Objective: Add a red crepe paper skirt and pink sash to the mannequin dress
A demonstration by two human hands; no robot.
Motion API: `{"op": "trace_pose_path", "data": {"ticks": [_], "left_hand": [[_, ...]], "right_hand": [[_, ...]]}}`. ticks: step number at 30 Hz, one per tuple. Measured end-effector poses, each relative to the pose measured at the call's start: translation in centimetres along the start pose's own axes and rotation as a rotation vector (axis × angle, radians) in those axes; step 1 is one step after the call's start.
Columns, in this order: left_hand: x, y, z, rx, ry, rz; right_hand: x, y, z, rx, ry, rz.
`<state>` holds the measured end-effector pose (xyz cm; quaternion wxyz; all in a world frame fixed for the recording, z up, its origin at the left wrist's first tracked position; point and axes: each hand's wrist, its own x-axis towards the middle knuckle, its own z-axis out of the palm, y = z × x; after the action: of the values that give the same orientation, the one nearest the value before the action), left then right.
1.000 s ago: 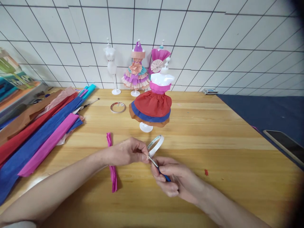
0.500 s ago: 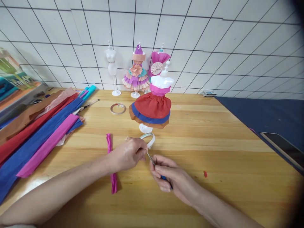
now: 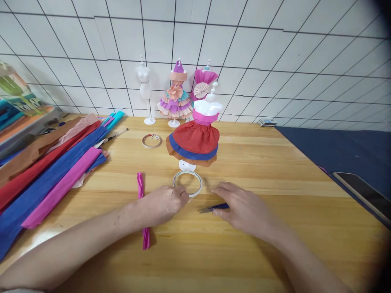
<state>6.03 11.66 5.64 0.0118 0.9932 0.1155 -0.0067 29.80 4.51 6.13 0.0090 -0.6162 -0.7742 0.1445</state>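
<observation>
My left hand (image 3: 166, 204) is closed at the near edge of a white roll of tape (image 3: 200, 185), its fingertips pinching the ring low on the left. Part of that rim is hidden behind the fingers. To the right, my right hand (image 3: 244, 207) is low over the table with a pair of small blue-handled snips (image 3: 220, 206) between thumb and fingers. The slightly blurred blades point left, and the palm covers the handle's end. Under my left forearm runs a crumpled magenta paper strip (image 3: 146, 238). A mannequin in a red, blue and brown skirt (image 3: 195, 136) stands just behind the tape.
Folded coloured paper strips (image 3: 61, 179) cover the table's left side. A second tape ring (image 3: 152, 141) lies behind. Along the tiled wall stand a bare white mannequin (image 3: 145, 83) and two dressed ones, one in a ruffled dress (image 3: 174, 97). A phone (image 3: 363, 193) lies at the right.
My right hand has moved right and down, away from the left, and the snips now point left near the tabletop. The tape roll has turned to show its full ring.
</observation>
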Motion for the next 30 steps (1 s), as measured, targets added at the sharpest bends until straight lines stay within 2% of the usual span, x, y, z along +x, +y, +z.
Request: {"op": "trace_pose_path", "data": {"ticks": [4,9,13,18,24,27,30], "left_hand": [[0.0,0.5,0.5,0.169,0.006,0.034],[0.0,0.7,0.6,0.234,-0.003,0.074],[-0.1,0.6,0.6,0.231,0.013,0.074],[-0.3,-0.2,0.4,0.189,0.05,0.066],[-0.4,-0.7,-0.3,0.109,0.025,0.065],[-0.5,-0.7,-0.4,0.086,0.04,0.069],[-0.5,-0.8,-0.6,0.078,0.029,0.097]], "right_hand": [[0.0,-0.1,-0.2,0.03,0.105,-0.043],[0.2,-1.3,0.7,0.095,0.004,-0.145],[0.6,-2.2,1.6,0.259,-0.055,-0.104],[1.0,-2.7,1.6,0.491,-0.192,-0.001],[0.7,-1.9,2.0,0.681,-0.356,0.063],[0.3,-1.0,1.5,0.804,-0.446,0.049],[-0.2,-0.2,0.3,0.925,-0.423,0.041]]}}
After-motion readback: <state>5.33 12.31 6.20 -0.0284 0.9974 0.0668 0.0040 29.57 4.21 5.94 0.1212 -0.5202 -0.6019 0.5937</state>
